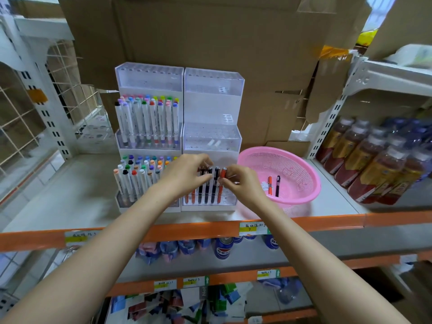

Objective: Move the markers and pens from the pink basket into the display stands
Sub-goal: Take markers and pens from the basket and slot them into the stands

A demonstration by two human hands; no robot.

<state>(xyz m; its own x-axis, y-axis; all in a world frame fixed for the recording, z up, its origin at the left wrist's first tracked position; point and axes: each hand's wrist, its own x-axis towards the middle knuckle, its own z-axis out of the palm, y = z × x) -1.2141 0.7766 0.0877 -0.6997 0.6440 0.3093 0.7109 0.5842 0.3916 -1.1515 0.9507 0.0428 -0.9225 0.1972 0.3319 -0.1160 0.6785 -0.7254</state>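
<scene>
**Inspector:** Type of premises?

**Assessor:** Retail shop, stock aisle. Metal shelf with an orange front rail [187,226]; yellow-and-white price labels [251,228] stuck along it.

**Inspector:** Goods observed?

**Assessor:** Shrink-wrapped drink bottles [374,164] at right, blue drink cans [223,247] on the lower shelf. Tiered display stand [149,78] of colour markers [149,118] at centre. Flattened cardboard [210,38] lines the far side; white wire grid panel [18,108] at left.

Hands [184,176] [242,183] on racked pens [213,192]
</scene>
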